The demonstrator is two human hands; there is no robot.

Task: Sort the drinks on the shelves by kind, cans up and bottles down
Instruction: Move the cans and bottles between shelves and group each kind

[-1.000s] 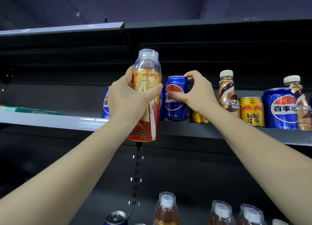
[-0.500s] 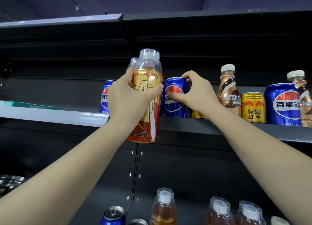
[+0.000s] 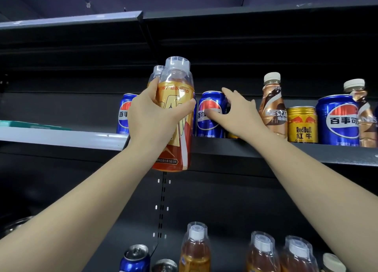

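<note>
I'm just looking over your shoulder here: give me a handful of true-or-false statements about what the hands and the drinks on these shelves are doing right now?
1. The left hand grips an orange bottle. True.
2. The right hand holds a gold Red Bull can. False: the Red Bull can stands untouched on the upper shelf; the hand's spread fingers are at a blue Pepsi can.
3. The upper shelf holds only cans. False: a brown Nescafe bottle stands there too.
4. A blue can stands on the lower level among bottles. True.
</note>
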